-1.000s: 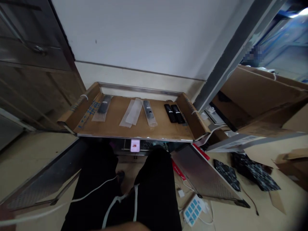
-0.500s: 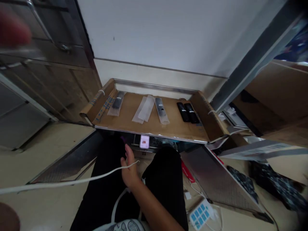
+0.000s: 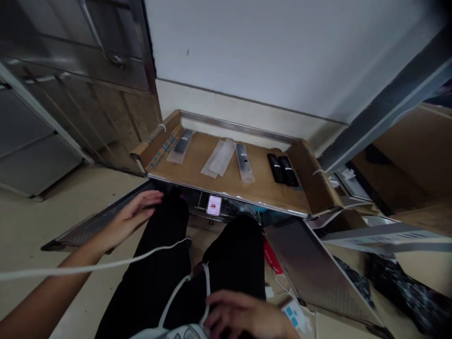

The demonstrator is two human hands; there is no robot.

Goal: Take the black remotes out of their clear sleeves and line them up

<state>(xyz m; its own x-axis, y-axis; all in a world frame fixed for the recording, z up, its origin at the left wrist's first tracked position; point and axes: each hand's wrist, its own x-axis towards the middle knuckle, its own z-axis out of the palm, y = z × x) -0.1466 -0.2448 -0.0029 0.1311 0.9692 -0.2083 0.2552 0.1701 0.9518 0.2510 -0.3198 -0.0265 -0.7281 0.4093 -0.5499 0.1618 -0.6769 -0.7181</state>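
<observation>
My left hand [image 3: 136, 214] hangs in the air above my left knee, in front of the tray's left corner, fingers stretched out and nothing in them. Low over my lap is my right hand [image 3: 243, 313], fingers loosely bent and apart, beside a white cord [image 3: 207, 285]; no held object shows. On the cardboard-lined tray [image 3: 187, 169] lie two bare black handsets [image 3: 275, 168] that look like remote controls, side by side at the right. A sleeved dark handset [image 3: 244, 162] lies near the middle, another sleeved handset [image 3: 182, 143] at the left. Flat translucent sleeves [image 3: 219, 157] overlap between them.
A white cable [image 3: 106, 267] crosses from the left over my left leg. Below the tray, metal panels [image 3: 318, 263] slant out on both sides. A power strip [image 3: 296, 316] and a red strap [image 3: 271, 256] are at the lower right. A white wall [image 3: 247, 52] rises behind.
My left hand has come down from the upper left to above my left knee. My right hand has drawn back from between my knees to my lap. The view has shifted slightly.
</observation>
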